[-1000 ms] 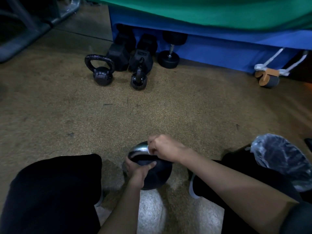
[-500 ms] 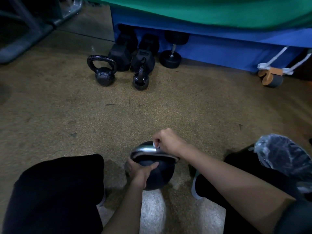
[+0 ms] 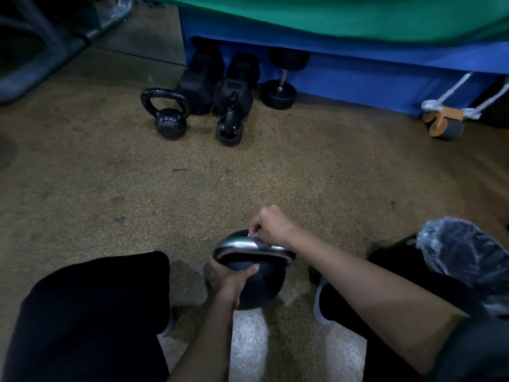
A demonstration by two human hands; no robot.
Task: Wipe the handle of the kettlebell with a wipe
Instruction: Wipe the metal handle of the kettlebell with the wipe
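Kettlebell [image 3: 259,288], black ball, standing on the speckled floor [image 3: 248,183] between the person's knees, low centre of view. Handle [image 3: 239,244]: bright metal loop on top. Wipe [image 3: 254,234]: small white scrap, mostly hidden, pinched in the curled fingers of the right hand [image 3: 274,226] and pressed against the handle's right part. Left hand [image 3: 230,275]: grips the ball's left side, thumb laid across its front. Far side, well apart: two small black kettlebells [image 3: 168,118], hex dumbbells [image 3: 199,89] and a round dumbbell [image 3: 279,91] against a blue mat [image 3: 358,81]; a roller wheel [image 3: 444,125] at right.
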